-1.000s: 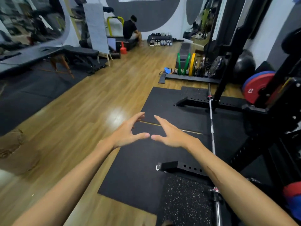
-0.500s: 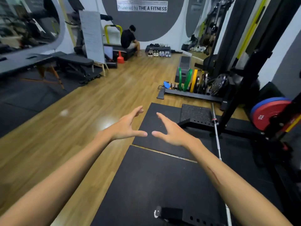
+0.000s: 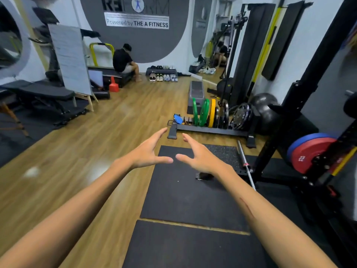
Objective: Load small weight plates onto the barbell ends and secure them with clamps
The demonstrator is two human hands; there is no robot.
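My left hand (image 3: 149, 151) and my right hand (image 3: 197, 153) are stretched out in front of me, open and empty, thumbs almost touching. Beyond them a low black floor rack (image 3: 210, 130) holds upright plates: green ones (image 3: 201, 115), a yellow one (image 3: 212, 113) and several dark metal ones (image 3: 222, 116). A small blue item (image 3: 178, 119) sits at the rack's left end. The steel barbell (image 3: 243, 160) lies on the black mat to the right, its bare sleeve end pointing at the rack.
A black squat rack upright (image 3: 289, 120) rises on the right, with red and blue plates (image 3: 307, 153) stored on it. A grey step platform (image 3: 196, 93), a black ball (image 3: 266, 107), a bench (image 3: 44, 95), a whiteboard (image 3: 69, 59) and a seated person (image 3: 123, 60) lie farther off.
The view has lifted from the mat toward the plate rack, which now sits nearer and more central. Both hands stay open and outstretched, holding nothing.
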